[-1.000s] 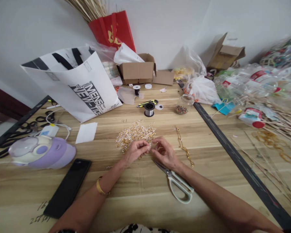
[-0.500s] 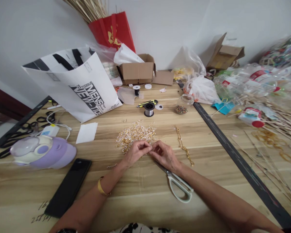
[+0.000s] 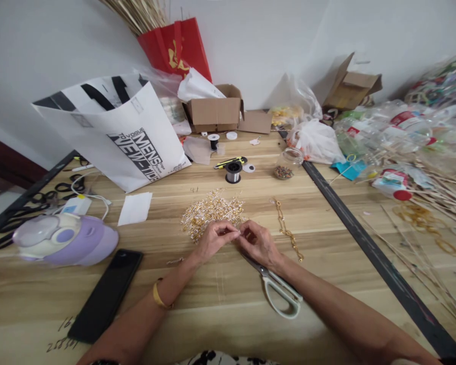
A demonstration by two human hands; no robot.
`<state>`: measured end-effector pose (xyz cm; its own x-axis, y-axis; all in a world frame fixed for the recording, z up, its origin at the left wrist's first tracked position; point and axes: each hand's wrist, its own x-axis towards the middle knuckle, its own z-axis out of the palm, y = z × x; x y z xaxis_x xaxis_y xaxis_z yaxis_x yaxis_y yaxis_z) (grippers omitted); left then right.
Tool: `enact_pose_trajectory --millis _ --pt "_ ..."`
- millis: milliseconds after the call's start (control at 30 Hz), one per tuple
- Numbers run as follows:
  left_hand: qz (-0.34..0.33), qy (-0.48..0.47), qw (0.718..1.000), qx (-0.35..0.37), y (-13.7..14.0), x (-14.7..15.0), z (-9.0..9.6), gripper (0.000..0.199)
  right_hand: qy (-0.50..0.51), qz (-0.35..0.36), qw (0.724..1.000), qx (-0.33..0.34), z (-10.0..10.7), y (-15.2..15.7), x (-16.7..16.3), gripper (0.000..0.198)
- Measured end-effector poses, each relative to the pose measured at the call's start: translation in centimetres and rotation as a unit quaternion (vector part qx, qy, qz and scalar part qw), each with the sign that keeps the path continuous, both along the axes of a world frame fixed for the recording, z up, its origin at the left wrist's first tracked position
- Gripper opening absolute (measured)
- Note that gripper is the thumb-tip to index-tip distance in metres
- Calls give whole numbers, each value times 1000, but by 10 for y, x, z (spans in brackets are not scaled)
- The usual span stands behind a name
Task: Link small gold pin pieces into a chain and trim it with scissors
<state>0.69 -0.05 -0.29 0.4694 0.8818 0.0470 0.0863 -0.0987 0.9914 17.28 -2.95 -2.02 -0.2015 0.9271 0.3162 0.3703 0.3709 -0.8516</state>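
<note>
My left hand (image 3: 216,238) and my right hand (image 3: 259,243) meet fingertip to fingertip over the table, both closed in a pinch. Whatever lies between the fingertips is too small to name. Just beyond them spreads a pile of small gold and silver beaded pieces (image 3: 209,210), partly covered by my left hand. Under my right hand and wrist lie scissors (image 3: 285,294) with pale handles, their blades partly hidden. To the right of my right hand a gold chain (image 3: 285,230) is laid out on the wood.
Behind the pile stand a spool of clear line (image 3: 233,173), a yellow-black cutter (image 3: 230,162) and a jar of beads (image 3: 287,165). On the left are a phone (image 3: 106,294), a purple-and-cream device (image 3: 68,238) and a white paper bag (image 3: 125,132). Plastic bottles (image 3: 403,126) heap up at right.
Both hands stay almost in place, with only slight shifts at the pinched fingertips. The view has moved a little; the things on the table lie as before.
</note>
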Motion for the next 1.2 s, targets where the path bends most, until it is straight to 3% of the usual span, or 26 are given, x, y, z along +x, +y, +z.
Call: enact_pose_trajectory --millis 800,933,1100,1200 --pt "80 0 994 -72 1 1 -9 15 -20 13 999 -21 3 1 2 12" --pt "74 13 996 -40 0 1 -8 16 -30 32 999 -32 3 2 4 12" --pt "60 22 998 1 -2 1 -5 37 -22 43 998 -52 3 3 5 12" --pt "56 47 997 10 -2 1 -5 29 -16 47 997 -55 4 3 5 14"
